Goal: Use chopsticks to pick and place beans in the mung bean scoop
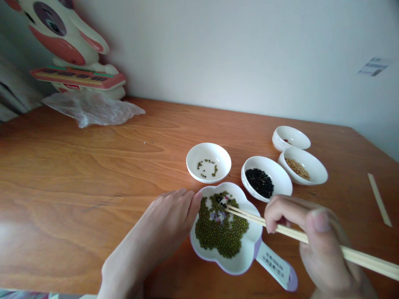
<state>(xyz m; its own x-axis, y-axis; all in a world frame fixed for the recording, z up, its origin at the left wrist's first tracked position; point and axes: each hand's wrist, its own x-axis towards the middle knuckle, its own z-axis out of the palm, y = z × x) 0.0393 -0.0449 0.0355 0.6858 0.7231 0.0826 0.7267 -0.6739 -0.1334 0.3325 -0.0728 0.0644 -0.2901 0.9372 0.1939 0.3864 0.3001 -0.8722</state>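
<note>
My right hand (314,245) is closed on a pair of wooden chopsticks (280,228), whose tips reach into a flower-shaped white dish (249,249) filled with green beans (221,228) and a few dark ones. My left hand (168,220) lies flat on the table with its fingertips against the dish's left rim. Behind the dish stand a white bowl (208,162) with a few green beans, a bowl of black beans (266,177), a bowl of pale beans (303,166) and a nearly bare bowl (291,138).
A cartoon figure (68,45) and a crumpled clear plastic bag (92,108) sit at the table's far left by the wall. A paper chopstick sleeve (379,199) lies at the right. The wooden table (77,166) spreads to the left.
</note>
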